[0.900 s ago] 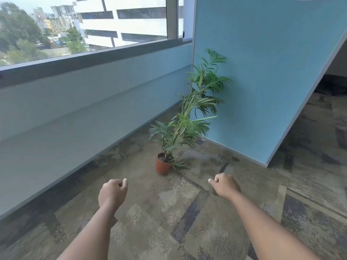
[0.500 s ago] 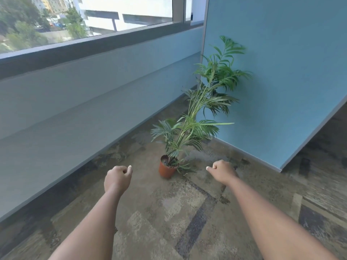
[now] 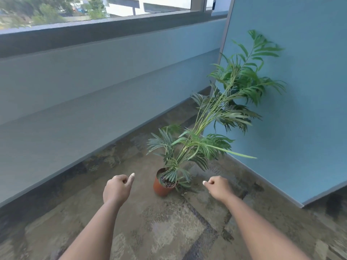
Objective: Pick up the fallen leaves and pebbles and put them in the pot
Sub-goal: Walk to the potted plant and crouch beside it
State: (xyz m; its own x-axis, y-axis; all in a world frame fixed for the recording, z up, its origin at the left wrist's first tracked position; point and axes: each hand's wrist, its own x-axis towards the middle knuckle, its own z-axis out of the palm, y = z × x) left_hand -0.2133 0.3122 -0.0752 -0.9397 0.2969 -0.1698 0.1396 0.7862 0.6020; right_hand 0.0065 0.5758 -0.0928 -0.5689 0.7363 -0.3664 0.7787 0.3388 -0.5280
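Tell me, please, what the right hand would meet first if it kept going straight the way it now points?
Probably the low fronds beside the orange pot: the right hand, loosely closed, points that way. Depth is unclear; it may pass above them.

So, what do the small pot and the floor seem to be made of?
The pot: probably plastic or terracotta. Its wall is smooth, matte and evenly orange-brown; the picture cannot settle which. The floor: most likely carpet tiles, with a dull, mottled grey-beige surface, dark bands and no shine. The picture is somewhat blurred, so both are guesses.
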